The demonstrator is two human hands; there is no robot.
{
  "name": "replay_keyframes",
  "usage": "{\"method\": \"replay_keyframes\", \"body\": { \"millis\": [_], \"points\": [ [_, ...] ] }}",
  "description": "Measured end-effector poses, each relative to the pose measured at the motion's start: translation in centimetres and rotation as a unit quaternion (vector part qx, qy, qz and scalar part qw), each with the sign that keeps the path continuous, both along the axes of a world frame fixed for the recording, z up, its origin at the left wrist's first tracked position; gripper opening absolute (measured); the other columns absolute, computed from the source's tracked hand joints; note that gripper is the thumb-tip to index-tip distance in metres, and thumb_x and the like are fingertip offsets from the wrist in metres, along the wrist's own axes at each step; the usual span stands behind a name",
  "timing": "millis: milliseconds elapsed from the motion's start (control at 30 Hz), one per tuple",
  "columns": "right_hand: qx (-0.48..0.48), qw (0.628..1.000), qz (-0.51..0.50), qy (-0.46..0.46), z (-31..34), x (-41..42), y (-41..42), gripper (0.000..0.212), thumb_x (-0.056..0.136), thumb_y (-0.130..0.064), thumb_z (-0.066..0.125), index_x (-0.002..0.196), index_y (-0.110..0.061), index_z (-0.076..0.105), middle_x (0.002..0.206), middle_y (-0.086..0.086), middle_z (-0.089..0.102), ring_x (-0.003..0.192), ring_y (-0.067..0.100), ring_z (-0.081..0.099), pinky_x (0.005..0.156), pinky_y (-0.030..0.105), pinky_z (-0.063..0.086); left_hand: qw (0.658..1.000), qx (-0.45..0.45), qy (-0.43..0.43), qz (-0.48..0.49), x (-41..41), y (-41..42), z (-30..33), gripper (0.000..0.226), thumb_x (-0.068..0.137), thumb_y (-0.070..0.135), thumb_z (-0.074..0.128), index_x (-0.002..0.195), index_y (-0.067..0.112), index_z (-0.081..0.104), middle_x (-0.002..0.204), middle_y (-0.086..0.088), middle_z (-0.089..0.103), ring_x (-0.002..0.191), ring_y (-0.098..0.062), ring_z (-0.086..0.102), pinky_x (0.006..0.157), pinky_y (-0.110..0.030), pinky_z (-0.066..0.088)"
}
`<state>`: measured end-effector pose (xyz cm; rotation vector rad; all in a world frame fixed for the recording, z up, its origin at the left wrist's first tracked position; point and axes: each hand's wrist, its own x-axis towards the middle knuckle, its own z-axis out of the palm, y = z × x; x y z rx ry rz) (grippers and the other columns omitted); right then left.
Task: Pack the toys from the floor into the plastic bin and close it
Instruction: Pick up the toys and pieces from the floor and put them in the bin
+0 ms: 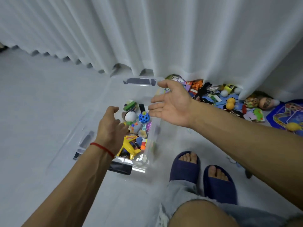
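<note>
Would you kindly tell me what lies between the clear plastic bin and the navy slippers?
In the head view, only bare pale floor separates the clear plastic bin from the navy slippers; no toy lies there.

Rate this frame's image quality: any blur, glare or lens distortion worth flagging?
Head view: the wide lens bows the curtain folds; soft, even light, faint shadows; small glare on the clear plastic bin near its front rim; the bin's walls look smeared; left hand slightly soft, right hand sharper.

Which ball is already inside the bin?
The blue holed ball, lying in the clear plastic bin; the orange balls lie on the floor.
</note>
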<state>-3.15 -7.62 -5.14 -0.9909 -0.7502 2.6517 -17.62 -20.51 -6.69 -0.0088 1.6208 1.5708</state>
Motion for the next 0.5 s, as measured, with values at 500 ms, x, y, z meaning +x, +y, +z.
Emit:
{"method": "replay_keyframes", "body": {
  "millis": [500],
  "points": [
    [0.300, 0.726, 0.122, -0.606, -18.5, 30.1, 1.1, 0.027, 0.087, -0.025, 0.068, 0.112, -0.015, 0.064, 0.109, 0.015, 0.066, 0.083, 0.027, 0.064, 0.068, 0.038, 0.058, 0.848, -0.069, 0.182, -0.493, 18.7, 8.2, -14.0, 0.014, 0.087, 0.010, 0.064, 0.098, 0.017, 0.067, 0.094, -0.010, 0.071, 0.084, -0.026, 0.066, 0.076, -0.041, 0.058]
  ]
}}
